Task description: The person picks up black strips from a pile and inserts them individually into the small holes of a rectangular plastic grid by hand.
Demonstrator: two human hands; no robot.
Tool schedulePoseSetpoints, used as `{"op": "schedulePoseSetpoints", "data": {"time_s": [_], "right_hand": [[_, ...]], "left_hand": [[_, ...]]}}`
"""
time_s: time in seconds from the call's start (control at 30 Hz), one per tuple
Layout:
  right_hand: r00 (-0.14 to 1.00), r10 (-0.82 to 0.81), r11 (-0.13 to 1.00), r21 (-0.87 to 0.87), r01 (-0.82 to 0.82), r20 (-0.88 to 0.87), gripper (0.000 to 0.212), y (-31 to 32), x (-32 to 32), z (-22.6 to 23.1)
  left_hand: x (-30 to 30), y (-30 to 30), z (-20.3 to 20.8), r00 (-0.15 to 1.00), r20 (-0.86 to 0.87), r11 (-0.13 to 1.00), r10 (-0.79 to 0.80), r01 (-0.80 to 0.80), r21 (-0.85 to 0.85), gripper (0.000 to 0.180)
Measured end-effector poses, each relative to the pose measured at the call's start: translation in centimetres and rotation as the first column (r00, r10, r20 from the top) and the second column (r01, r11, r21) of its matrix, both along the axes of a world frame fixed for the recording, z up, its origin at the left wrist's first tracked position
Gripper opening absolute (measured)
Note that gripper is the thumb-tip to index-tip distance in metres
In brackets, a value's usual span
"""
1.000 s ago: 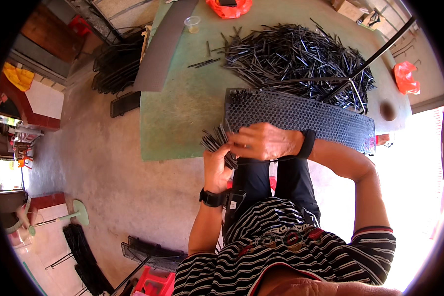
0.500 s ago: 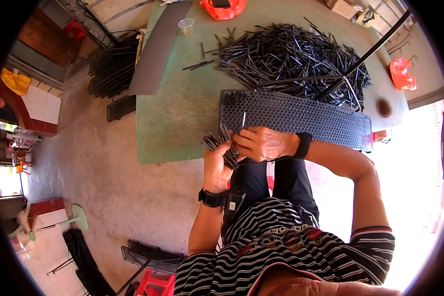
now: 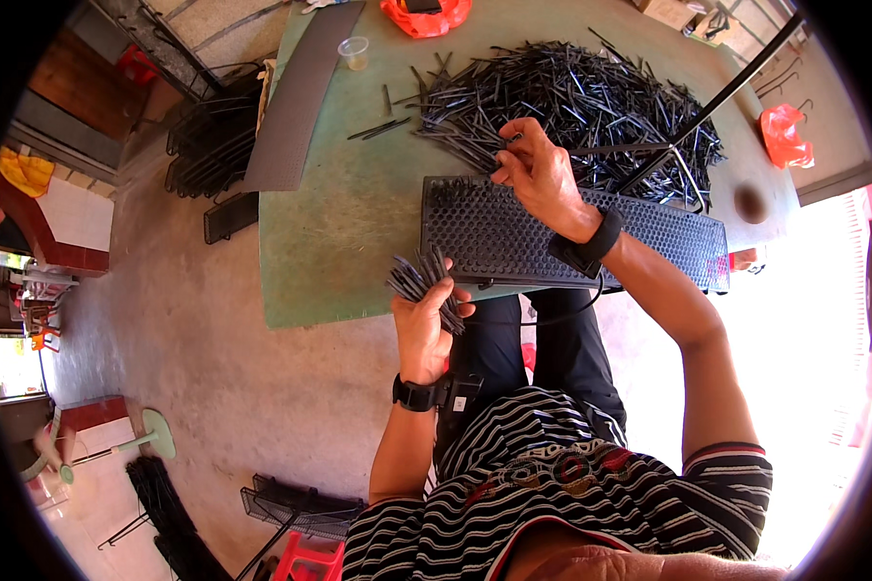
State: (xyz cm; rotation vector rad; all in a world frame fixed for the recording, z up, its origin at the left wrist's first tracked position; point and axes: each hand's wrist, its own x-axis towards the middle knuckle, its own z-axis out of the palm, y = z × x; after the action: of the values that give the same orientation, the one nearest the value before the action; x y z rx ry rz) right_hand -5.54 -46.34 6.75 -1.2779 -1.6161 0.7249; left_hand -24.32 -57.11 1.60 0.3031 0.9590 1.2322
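While the left hand (image 3: 420, 324) grips a bundle of black strips (image 3: 412, 279), the right hand (image 3: 544, 184) is up over the far edge of the perforated panel (image 3: 484, 237), fingertips by the near-left side of the strip pile (image 3: 591, 102). Left fingers: wrapped round the bundle, thumb pressed across it. Right fingers: curled, thumb and index near each other; can't tell if anything is pinched.

Bundle look: thin, straight, narrow pieces, dark grey to black. Upper ends fan out unevenly past the thumb, lower ends poke out under the fingers. Held just left of the panel, in front of the near edge of the green table (image 3: 339, 242). Count not readable.

Pile look: same kind of strips, glossy black with bluish-white glints, heaped in all directions, on the table behind the panel. A few loose strips (image 3: 378, 129) lie left of the heap.

Panel look: long, dark rectangle, close rows of small holes, lying along the near table edge. Left end reads darker, right end shinier.

Also on the table: long grey sheet (image 3: 305, 97) at the left, clear cup (image 3: 355, 56) just beside it, red plastic bag (image 3: 426, 17) at the far side.
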Motion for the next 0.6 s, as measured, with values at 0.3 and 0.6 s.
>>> {"op": "schedulePoseSetpoints", "data": {"time_s": [0.3, 0.6], "right_hand": [[0.997, 0.044, 0.999, 0.028, -0.045, 0.058, 0.018, 1.0, -0.5, -1.2], [1.0, 0.018, 0.999, 0.034, -0.019, 0.013, 0.019, 1.2, -0.6, -1.3]], "left_hand": [[-0.2, 0.1, -0.1, 0.999, 0.054, 0.999, 0.0, 0.003, -0.05, 0.018], [-0.4, 0.0, -0.1, 0.994, 0.105, 0.994, -0.008, 0.019, -0.104, 0.017]]}}
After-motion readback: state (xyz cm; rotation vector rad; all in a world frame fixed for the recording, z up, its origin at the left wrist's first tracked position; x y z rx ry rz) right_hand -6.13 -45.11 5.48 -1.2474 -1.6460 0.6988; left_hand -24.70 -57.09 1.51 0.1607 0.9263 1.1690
